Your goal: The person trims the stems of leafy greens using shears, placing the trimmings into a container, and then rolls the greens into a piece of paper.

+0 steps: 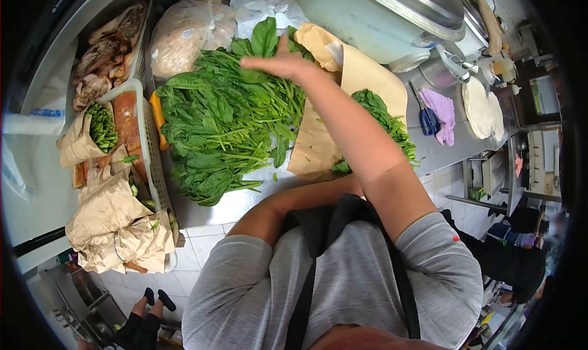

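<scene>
At the centre of the frame, a big heap of spinach [220, 123] is lying loose on the steel surface [444, 151], its stems pointing toward the right. The right hand [283, 62] is reaching across from the lower right and resting on the upper edge of the heap. Its grip is narrow, fingers drawn together over the leaves with the thumb raised, but whether it is actually pinching a leaf cannot be told. The left forearm is crossing below it, and the left hand is hiding behind the right arm, so its grip cannot be told either.

Just right of the heap, a brown paper bag [361, 74] is lying flattened and open, with a smaller bunch of greens [384, 120] spilling out along its right edge. At the left, a white plastic basket [149, 142] is holding crumpled paper bags [110, 218], and one open bag is showing green pods [101, 127] (thin ones, packed upright). Above the heap, two knotted plastic bags [190, 31] are sitting side by side. At the upper right, a large lidded pot [380, 13] is standing near blue-handled scissors [427, 120] and a purple cloth [443, 112].
</scene>
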`<action>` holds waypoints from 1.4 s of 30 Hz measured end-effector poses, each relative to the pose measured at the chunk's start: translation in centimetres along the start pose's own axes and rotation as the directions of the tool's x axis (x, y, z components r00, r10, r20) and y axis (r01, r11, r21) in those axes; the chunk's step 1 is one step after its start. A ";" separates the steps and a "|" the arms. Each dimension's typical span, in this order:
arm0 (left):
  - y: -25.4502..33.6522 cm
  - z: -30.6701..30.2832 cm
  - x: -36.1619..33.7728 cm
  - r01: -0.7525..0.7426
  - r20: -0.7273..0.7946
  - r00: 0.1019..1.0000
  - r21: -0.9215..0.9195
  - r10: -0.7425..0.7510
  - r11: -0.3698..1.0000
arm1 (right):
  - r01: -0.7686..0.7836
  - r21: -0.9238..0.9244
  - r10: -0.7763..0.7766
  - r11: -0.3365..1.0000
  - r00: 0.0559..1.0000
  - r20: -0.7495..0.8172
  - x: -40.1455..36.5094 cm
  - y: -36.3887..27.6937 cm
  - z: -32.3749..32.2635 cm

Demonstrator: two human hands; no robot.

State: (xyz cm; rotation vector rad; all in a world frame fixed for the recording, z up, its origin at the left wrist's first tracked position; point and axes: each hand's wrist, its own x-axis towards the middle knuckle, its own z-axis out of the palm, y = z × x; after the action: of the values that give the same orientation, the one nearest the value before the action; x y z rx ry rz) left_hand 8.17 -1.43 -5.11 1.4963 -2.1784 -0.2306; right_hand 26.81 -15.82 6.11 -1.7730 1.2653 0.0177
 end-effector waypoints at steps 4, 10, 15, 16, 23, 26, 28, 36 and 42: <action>-1.0 -1.8 -0.6 -0.130 -0.095 0.986 0.068 0.136 0.989 | -0.173 -0.257 0.148 0.951 0.982 -0.117 0.9 -0.2 3.0; -1.0 -0.6 -0.4 -0.118 -0.130 0.982 0.144 0.137 0.982 | -0.135 -0.189 0.067 0.973 0.942 -0.328 2.1 1.8 3.3; -0.4 -2.5 0.1 -0.099 -0.003 0.995 0.109 0.100 0.989 | 0.063 -0.183 -0.126 0.981 0.923 -0.363 3.3 4.5 1.7; -0.9 -1.7 0.0 -0.104 -0.064 0.992 0.020 0.105 0.994 | 0.072 -0.156 -0.121 0.985 0.935 -0.335 2.9 4.2 1.1; -1.1 0.3 0.0 -0.073 -0.060 0.997 -0.293 0.058 0.953 | 0.393 0.093 -0.321 0.915 0.847 -0.423 2.5 4.4 -1.8; -0.8 0.2 0.0 -0.106 -0.081 0.992 -0.058 0.101 0.993 | 0.462 0.246 -0.320 0.852 0.832 -0.452 0.2 2.6 -3.2; -0.8 0.4 0.2 -0.107 -0.092 0.991 -0.053 0.102 0.993 | 0.407 0.396 -0.238 0.823 0.880 -0.411 -3.7 0.4 -4.3; -1.0 2.3 0.8 -0.130 -0.100 0.984 0.172 0.149 0.976 | 0.139 0.951 -0.361 0.275 0.932 -0.032 -3.2 5.0 -7.9; -0.3 -2.9 0.0 -0.108 0.096 0.991 0.159 0.093 0.981 | 0.164 0.926 -0.480 0.339 0.877 0.020 -6.8 10.6 -12.2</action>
State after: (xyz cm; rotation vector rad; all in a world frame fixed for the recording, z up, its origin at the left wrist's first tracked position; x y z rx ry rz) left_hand 9.82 -1.15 -2.71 1.4821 -2.3865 -0.0857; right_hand 9.93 -19.47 9.39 -0.9156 0.4361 -0.5474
